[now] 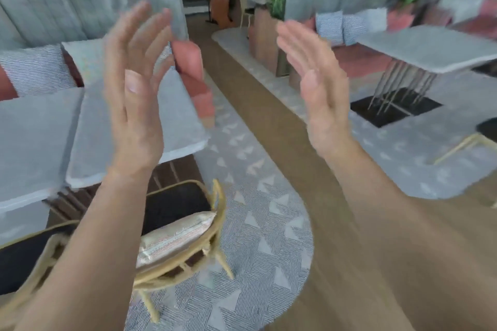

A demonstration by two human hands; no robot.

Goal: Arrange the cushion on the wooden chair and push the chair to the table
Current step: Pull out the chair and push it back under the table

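A wooden chair (215,226) with a curved back and a black seat stands tucked under the grey table (40,126) at the lower left. A pale striped cushion (174,236) leans upright against the chair's back. Both of my hands are raised in the air well above the chair, palms facing each other. My left hand (134,94) has its fingers straight and spread and holds nothing. The fingers of my right hand (312,75) are also straight, with nothing in them.
A second chair with a black seat (16,258) sits at the far left. A patterned grey rug (263,223) lies on the wooden floor. Another grey table (430,48) stands at the right, with pink benches and striped pillows behind both tables.
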